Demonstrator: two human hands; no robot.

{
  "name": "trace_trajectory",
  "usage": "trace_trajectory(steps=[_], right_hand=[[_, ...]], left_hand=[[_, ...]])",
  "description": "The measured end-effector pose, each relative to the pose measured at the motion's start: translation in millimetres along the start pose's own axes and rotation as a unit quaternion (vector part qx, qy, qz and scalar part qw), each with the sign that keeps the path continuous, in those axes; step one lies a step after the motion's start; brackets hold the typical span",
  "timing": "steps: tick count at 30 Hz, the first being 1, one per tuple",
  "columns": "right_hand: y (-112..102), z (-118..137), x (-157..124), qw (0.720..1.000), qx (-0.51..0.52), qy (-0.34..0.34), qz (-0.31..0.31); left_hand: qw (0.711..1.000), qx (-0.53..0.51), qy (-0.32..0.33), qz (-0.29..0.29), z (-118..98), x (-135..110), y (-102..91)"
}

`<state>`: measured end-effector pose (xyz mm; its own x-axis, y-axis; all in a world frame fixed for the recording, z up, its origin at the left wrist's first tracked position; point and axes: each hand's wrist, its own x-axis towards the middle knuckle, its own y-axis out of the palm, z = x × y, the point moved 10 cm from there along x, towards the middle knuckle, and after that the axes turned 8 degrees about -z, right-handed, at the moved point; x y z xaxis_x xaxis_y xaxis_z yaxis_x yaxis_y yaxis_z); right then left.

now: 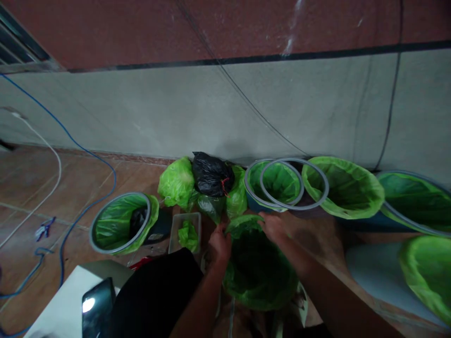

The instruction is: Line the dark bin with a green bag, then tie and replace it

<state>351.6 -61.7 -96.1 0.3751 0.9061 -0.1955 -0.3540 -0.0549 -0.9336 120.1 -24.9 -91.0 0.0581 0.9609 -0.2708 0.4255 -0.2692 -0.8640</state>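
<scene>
Both my hands hold the mouth of a green plastic bag (259, 272) that bulges in front of me. My left hand (219, 244) pinches the bag's rim on the left side, fingers closed. My right hand (274, 226) grips the rim on the right, fingers curled over it. The bag's opening (243, 221) points away from me towards the wall.
A tipped bin with a grey ring and green liner (121, 224) lies at left. Tied green (177, 183) and black bags (211, 174) sit by the wall. More green-lined bins (343, 188) line the right. A clear tray (185, 232), blue cable (88, 206) and a dark screen (97, 305) are nearby.
</scene>
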Motion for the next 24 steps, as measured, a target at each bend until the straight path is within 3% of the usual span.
trace_trajectory(steps=[4, 8, 11, 15, 19, 24], right_hand=[[-1.3, -5.1, -2.9, 1.000, -0.014, 0.012, 0.012], [-2.8, -5.5, -8.6, 0.999, -0.027, 0.012, 0.024], [-12.4, 1.2, -9.2, 0.999, -0.040, -0.020, 0.008], [-25.5, 22.9, 2.0, 0.997, -0.013, -0.071, 0.003], [-23.1, 47.2, 18.1, 0.991, 0.067, -0.115, 0.025], [-1.2, 50.7, 17.1, 0.980, 0.091, -0.165, 0.060]], left_hand=[[0.997, 0.055, 0.016, 0.046, 0.8, -5.6, 8.8], [0.992, 0.100, 0.006, 0.075, -4.8, -8.6, -2.3], [0.993, 0.088, 0.021, 0.079, -23.1, -0.5, -18.3], [0.994, 0.024, 0.091, 0.059, -63.9, 24.5, -30.2], [0.985, 0.015, 0.147, 0.086, -89.7, 41.2, -12.2], [0.964, 0.081, 0.224, 0.120, -92.7, 33.2, 17.1]])
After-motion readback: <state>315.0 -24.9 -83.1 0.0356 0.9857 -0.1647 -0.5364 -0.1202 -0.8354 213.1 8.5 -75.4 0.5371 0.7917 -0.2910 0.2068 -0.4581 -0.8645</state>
